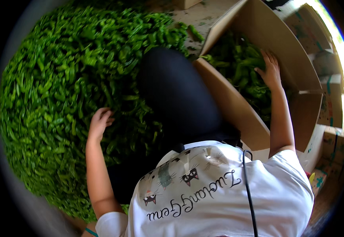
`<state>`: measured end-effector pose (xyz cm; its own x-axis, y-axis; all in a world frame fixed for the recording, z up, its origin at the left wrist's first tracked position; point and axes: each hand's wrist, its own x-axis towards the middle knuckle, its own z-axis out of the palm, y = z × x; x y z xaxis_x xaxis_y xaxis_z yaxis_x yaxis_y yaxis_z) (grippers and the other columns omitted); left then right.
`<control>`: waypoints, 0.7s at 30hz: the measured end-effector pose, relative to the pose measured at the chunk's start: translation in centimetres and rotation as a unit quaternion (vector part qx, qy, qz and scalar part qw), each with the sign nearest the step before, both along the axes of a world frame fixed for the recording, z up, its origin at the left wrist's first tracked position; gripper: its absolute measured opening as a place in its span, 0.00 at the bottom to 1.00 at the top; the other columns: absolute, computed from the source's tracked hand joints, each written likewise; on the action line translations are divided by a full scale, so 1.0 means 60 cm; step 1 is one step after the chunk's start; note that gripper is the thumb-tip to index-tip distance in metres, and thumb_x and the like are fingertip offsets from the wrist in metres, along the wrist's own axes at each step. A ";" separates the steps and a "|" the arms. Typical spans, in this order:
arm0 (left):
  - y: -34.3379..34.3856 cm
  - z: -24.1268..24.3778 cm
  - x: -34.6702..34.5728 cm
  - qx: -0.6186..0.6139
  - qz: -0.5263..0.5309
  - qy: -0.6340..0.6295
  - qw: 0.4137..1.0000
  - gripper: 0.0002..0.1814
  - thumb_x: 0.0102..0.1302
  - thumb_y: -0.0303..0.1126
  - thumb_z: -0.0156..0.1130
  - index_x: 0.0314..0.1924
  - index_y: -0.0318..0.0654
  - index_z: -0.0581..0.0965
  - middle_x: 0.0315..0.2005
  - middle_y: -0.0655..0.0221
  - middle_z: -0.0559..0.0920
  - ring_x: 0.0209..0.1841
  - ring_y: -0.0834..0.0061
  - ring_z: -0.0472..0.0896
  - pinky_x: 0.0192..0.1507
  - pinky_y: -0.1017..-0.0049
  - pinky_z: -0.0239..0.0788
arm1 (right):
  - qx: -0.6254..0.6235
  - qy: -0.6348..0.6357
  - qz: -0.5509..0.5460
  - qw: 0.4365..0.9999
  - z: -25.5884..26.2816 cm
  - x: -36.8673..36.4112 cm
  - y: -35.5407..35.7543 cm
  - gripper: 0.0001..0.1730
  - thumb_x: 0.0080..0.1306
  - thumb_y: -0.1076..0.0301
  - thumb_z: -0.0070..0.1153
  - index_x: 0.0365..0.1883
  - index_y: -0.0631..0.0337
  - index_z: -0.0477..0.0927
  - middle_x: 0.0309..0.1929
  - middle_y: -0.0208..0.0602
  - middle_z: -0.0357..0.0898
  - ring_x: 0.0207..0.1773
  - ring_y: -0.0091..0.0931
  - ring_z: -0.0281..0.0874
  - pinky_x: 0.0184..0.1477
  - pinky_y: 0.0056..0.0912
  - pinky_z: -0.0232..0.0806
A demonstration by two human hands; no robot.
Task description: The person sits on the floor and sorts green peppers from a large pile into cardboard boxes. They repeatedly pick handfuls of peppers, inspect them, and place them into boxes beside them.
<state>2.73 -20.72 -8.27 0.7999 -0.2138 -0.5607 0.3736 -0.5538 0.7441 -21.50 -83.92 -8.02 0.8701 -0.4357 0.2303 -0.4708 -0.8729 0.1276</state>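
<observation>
A wide heap of long green peppers (62,89) spreads on my left. Just above its near part is my left hand (101,122), fingers loosely curled and slightly blurred, with no pepper visible in it. On my right stands an open cardboard box (234,97), its flaps up. Green peppers (243,65) cover its bottom. My right hand (270,71) reaches inside, back up and fingers spread, over the peppers near the far wall. It holds nothing that I can see; whether its fingertips touch peppers or cardboard I cannot tell.
My bent knee (178,86) in dark trousers rises between heap and box. Several printed cardboard boxes (331,100) stand beyond the open one at the right. A black cable (250,192) hangs down my white shirt. A few peppers (195,33) lie at the heap's edge.
</observation>
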 end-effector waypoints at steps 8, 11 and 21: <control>0.054 -0.152 -0.015 0.330 -0.311 -0.042 0.890 0.27 0.66 0.50 0.59 0.51 0.31 0.77 0.43 0.53 0.83 0.47 0.53 0.80 0.49 0.60 0.71 | -0.127 0.124 -0.203 0.963 -0.085 -0.066 -0.228 0.22 0.70 0.57 0.50 0.57 0.61 0.73 0.54 0.54 0.77 0.51 0.49 0.79 0.45 0.54 0.74; 0.099 -0.172 -0.074 0.396 -0.327 -0.007 0.858 0.29 0.66 0.52 0.58 0.51 0.30 0.77 0.48 0.51 0.81 0.52 0.52 0.78 0.53 0.58 0.70 | -0.008 0.131 -0.273 0.953 -0.046 -0.029 -0.042 0.26 0.68 0.59 0.56 0.62 0.59 0.71 0.65 0.49 0.69 0.61 0.45 0.72 0.58 0.52 0.68; -0.095 -0.347 -0.079 0.265 -0.246 -0.086 0.928 0.21 0.60 0.40 0.63 0.51 0.35 0.76 0.50 0.52 0.80 0.51 0.54 0.80 0.53 0.58 0.73 | 0.194 -0.243 0.407 0.859 0.168 0.199 0.431 0.10 0.62 0.84 0.57 0.42 0.68 0.81 0.42 0.43 0.84 0.45 0.34 0.82 0.51 0.34 0.73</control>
